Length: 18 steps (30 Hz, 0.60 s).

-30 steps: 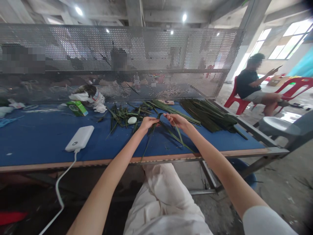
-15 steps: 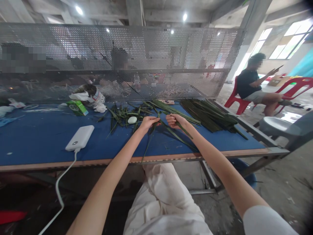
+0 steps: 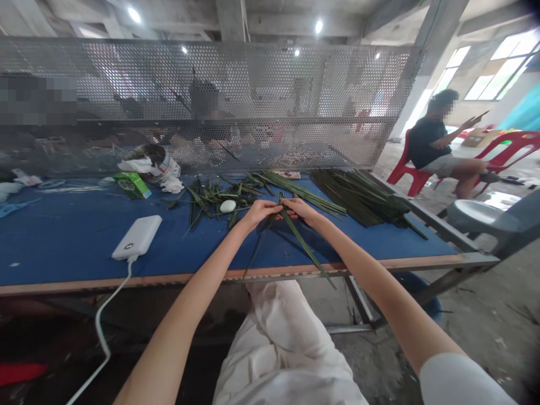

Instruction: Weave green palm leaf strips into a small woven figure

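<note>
Both my hands meet above the blue table (image 3: 63, 242), pinching long green palm leaf strips (image 3: 301, 242). My left hand (image 3: 258, 212) is closed on the folded part of the strips. My right hand (image 3: 300, 207) is closed on the same strips just to its right, fingertips almost touching the left hand. Loose ends of the strips hang down past the table's front edge. A scatter of cut leaf pieces (image 3: 211, 198) and a small white oval object (image 3: 228, 206) lie just behind my left hand.
A large bundle of dark green leaves (image 3: 363, 197) lies at the right. A white power bank (image 3: 137, 237) with a cable sits at the left, a green box (image 3: 134, 184) and crumpled wrappers behind. A perforated metal screen (image 3: 211, 101) backs the table. A person sits on a red chair (image 3: 405, 169) at the right.
My right hand moved away and came back to the left hand, drawing a leaf strip that now points down over the table's front edge. The left hand stayed nearly still.
</note>
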{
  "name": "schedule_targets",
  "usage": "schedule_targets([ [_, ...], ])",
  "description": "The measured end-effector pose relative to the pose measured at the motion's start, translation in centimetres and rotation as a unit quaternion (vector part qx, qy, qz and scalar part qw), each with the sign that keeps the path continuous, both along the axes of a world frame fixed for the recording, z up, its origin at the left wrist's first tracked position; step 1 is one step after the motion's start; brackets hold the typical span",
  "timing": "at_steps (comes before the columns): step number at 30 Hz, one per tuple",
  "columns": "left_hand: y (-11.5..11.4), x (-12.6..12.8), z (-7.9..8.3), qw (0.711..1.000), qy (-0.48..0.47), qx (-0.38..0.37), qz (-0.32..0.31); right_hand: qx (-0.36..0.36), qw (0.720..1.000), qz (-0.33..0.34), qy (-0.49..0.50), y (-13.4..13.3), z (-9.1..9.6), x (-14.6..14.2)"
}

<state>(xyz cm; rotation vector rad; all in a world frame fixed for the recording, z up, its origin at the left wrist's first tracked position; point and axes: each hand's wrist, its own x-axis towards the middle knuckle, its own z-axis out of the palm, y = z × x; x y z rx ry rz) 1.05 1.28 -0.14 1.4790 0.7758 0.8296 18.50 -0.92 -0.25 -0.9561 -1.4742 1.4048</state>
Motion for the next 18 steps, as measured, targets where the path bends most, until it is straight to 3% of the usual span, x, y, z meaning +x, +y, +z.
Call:
schedule_targets([
  [3, 0.2, 0.0, -0.2, 1.000, 0.000, -0.022, 0.008, 0.049, 0.997, -0.058, -0.034, 0.3, -0.2, -0.4],
  [6, 0.3, 0.1, -0.1, 0.998, -0.011, -0.047, 0.036, 0.153, 0.980, -0.096, -0.083, 0.5, -0.6, -0.6],
  [9, 0.3, 0.1, 0.0, 0.996, -0.022, -0.063, 0.058, 0.288, 0.933, -0.136, -0.166, 0.3, -0.9, -0.6],
  [11, 0.4, -0.1, 0.0, 0.996, -0.031, -0.058, 0.064, 0.337, 0.902, -0.149, -0.223, 0.2, -1.0, -0.4],
  [14, 0.7, -0.3, 0.0, 0.996, -0.043, -0.040, 0.072, 0.354, 0.892, -0.120, -0.256, 0.4, -1.0, 0.0],
  [18, 0.9, -0.5, 0.0, 0.994, -0.060, -0.022, 0.083, 0.334, 0.916, -0.058, -0.214, 1.1, -1.0, 0.2],
])
